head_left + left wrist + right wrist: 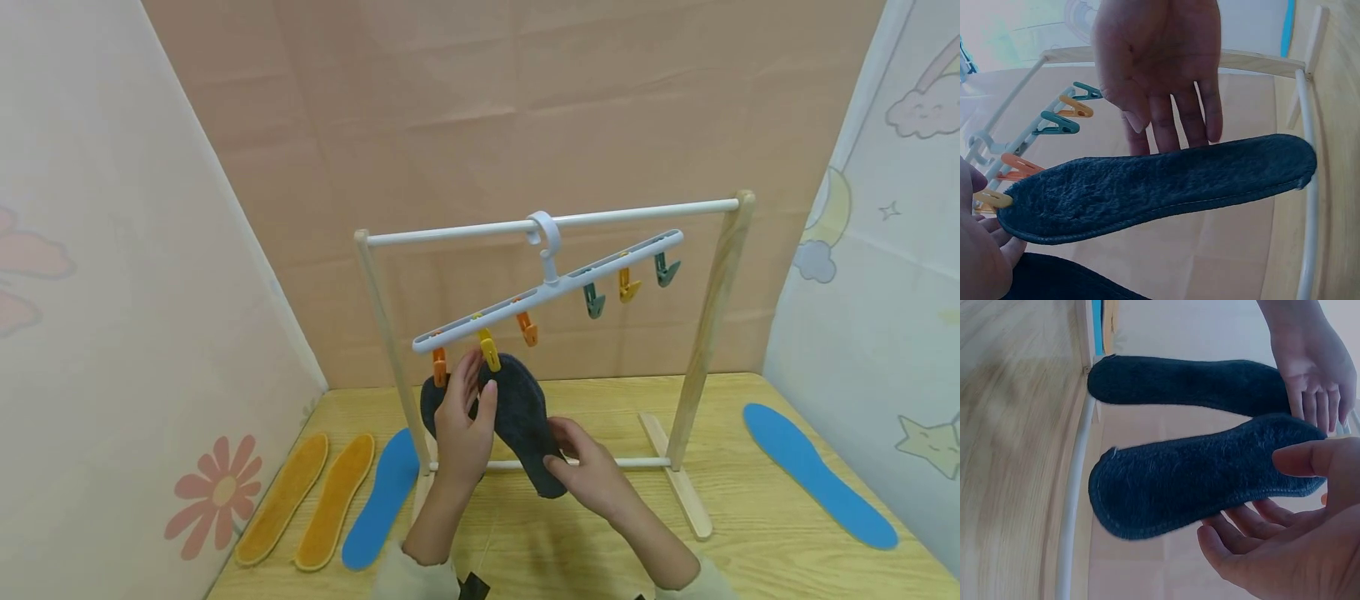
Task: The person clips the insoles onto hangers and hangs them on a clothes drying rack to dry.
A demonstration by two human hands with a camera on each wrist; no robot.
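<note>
A dark fuzzy insole hangs by its toe from a yellow clip on a white clip hanger. My left hand is raised at the clip, its straight fingers touching the insole's top. Lower down, my right hand rests with relaxed fingers against the heel end. Partly hidden behind my left hand, a second dark insole hangs from an orange clip.
The hanger hooks over the white rail of a wooden-legged rack on a wooden table. Two orange-yellow insoles and a blue insole lie at the left. Another blue insole lies at the right. Fabric walls close in all round.
</note>
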